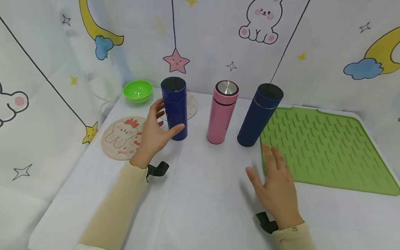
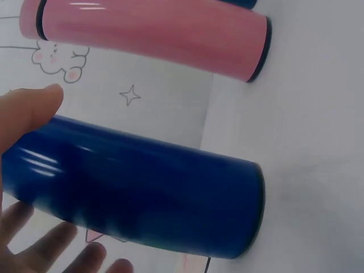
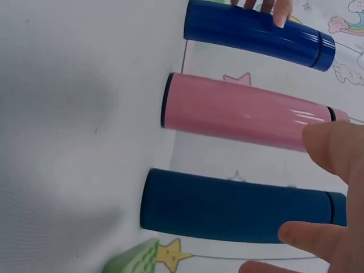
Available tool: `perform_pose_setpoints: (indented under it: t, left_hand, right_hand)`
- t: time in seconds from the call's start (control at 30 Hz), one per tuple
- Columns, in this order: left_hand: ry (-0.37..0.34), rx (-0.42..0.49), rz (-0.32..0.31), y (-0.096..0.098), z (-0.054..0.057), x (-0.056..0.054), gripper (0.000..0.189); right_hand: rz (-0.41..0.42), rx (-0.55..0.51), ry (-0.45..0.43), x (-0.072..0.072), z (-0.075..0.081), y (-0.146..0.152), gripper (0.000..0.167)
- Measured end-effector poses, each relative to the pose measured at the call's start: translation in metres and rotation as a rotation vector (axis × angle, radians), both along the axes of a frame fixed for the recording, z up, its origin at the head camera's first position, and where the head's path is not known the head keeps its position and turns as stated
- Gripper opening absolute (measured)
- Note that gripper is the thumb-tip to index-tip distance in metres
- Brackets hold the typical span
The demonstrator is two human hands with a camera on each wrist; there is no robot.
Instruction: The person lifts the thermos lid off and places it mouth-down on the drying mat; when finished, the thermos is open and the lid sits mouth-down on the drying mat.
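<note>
Three closed thermos flasks stand upright in a row on the white table. My left hand (image 1: 156, 128) is around the glossy blue thermos (image 1: 177, 114) at the left, fingers on its left side and thumb across its front. In the left wrist view the thumb (image 2: 34, 111) and the spread fingers lie on opposite sides of the blue body. The pink thermos (image 1: 220, 118) with a silver lid top is in the middle. At the right is the matte dark blue thermos (image 1: 259, 117). My right hand (image 1: 276, 187) hovers in front of it, fingers spread, holding nothing.
A green ridged mat (image 1: 329, 148) lies at the right. A round rabbit coaster (image 1: 120, 139) is at the left, another coaster (image 1: 192, 106) partly behind the blue thermos. A bright green bowl (image 1: 138, 91) sits at the back left. A printed cloth (image 1: 212, 34) hangs behind.
</note>
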State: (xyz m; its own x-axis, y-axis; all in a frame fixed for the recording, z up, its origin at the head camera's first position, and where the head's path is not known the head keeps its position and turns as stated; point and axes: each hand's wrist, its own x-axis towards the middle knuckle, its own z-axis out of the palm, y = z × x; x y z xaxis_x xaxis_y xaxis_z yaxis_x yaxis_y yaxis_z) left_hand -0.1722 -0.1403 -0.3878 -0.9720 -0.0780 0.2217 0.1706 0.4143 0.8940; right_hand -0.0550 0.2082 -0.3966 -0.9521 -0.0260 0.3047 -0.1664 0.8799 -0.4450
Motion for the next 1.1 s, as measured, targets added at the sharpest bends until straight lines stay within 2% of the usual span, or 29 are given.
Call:
perform_pose_setpoints:
  t: [0.17,0.37,0.57,0.67,0.77,0.87,0.97,1.1]
  left_hand:
    - [0.058,0.037,0.041,0.004,-0.002,-0.010,0.091]
    - [0.149,0.123,0.085,0.006,-0.005,-0.017,0.083]
    - [0.130,0.122,0.052,0.007,-0.005,-0.026,0.082]
    - [0.123,0.109,0.052,0.007,-0.002,-0.025,0.081]
    - [0.123,0.090,0.047,0.007,0.001,-0.021,0.081]
    - [0.122,0.046,0.030,0.008,0.006,-0.010,0.080]
    - [0.155,-0.006,0.009,0.009,0.011,0.005,0.079]
    - [0.252,-0.094,-0.014,0.011,0.016,0.025,0.079]
  right_hand:
    - [0.011,-0.107,0.102,-0.001,-0.001,0.001,0.075]
    - [0.024,-0.138,0.193,-0.003,-0.004,0.001,0.074]
    - [0.021,-0.140,0.208,-0.005,-0.007,0.004,0.072]
    - [0.017,-0.141,0.216,-0.005,-0.008,0.004,0.067]
    - [0.018,-0.137,0.225,-0.005,-0.007,0.003,0.060]
    - [0.025,-0.137,0.232,-0.004,-0.006,0.003,0.056]
    - [0.048,-0.145,0.234,-0.005,-0.004,0.001,0.052]
    - [0.105,-0.166,0.217,-0.006,0.007,-0.002,0.053]
